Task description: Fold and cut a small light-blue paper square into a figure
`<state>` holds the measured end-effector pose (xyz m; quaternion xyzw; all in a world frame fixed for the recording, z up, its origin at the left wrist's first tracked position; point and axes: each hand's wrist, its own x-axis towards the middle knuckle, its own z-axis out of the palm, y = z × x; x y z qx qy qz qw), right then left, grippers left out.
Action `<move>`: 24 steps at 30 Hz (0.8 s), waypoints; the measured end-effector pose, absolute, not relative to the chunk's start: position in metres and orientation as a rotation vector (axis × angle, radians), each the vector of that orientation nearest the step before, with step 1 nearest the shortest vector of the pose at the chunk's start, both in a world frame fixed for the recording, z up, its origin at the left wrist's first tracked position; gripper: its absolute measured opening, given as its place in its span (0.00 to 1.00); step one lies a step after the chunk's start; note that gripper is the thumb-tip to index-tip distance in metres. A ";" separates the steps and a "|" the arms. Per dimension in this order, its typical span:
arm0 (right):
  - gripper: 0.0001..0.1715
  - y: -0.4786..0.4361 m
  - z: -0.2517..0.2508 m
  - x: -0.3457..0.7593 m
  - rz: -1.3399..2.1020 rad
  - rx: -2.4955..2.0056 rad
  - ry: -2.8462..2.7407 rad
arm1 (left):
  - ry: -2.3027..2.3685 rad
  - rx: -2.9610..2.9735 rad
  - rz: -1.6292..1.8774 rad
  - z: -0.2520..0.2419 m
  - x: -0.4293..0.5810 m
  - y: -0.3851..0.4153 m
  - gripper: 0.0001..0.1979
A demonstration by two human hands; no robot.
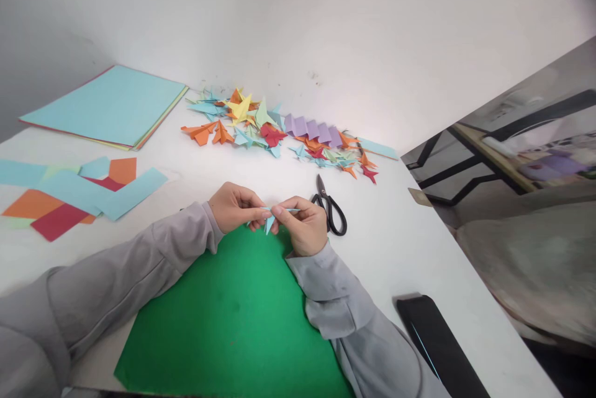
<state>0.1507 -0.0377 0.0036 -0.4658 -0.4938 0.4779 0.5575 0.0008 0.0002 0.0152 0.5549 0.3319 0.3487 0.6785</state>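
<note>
paper piece (270, 219), light blue, small | pinched between left hand (235, 207) and right hand (302, 224), both gripping it | raised just over green sheet (233, 317) on desk (395, 243) for folding | scissors (331, 208) just beside right hand

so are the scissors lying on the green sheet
No, the scissors lie on the bare white table, just beyond the right hand, off the green sheet.

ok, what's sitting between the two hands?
A small light-blue folded paper piece, pinched by the fingertips of the left hand and the right hand, above the green sheet. Head view shows it.
</note>
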 end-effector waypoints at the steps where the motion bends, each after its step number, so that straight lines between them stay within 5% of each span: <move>1: 0.12 -0.037 0.003 0.152 1.141 -1.092 -1.167 | 0.740 1.253 0.790 0.015 0.001 0.000 0.12; 24: 0.13 -0.039 0.009 0.152 1.094 -1.137 -1.205 | 0.644 1.396 0.833 0.012 -0.002 0.001 0.14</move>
